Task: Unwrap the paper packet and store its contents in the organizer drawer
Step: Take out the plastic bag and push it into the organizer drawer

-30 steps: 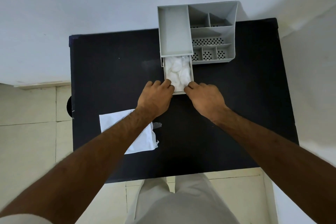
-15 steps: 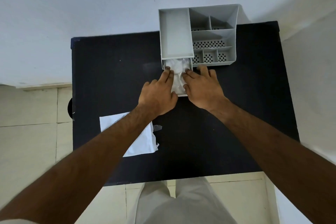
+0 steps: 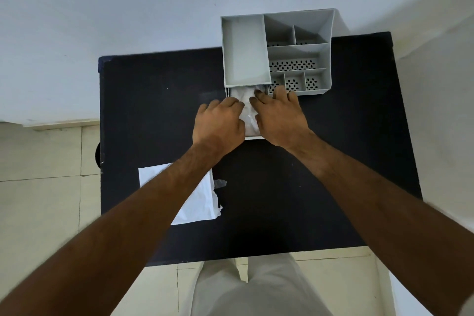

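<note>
The grey organizer stands at the far edge of the black table. Its drawer is pulled out toward me below the left compartment. White soft contents fill the drawer and show between my hands. My left hand lies over the drawer's left side, fingers bent down onto the contents. My right hand lies flat over the right side, its fingertips reaching the organizer's front. Neither hand grips anything. The opened white paper wrapper lies flat under my left forearm.
A small clear scrap sits beside the wrapper's right edge. The organizer's right half has several perforated compartments. A pale wall runs behind the table, and tiled floor shows on the left and in front.
Both hands moved from the drawer's front edge forward onto the white contents, covering most of them. The drawer stays pulled out about the same amount.
</note>
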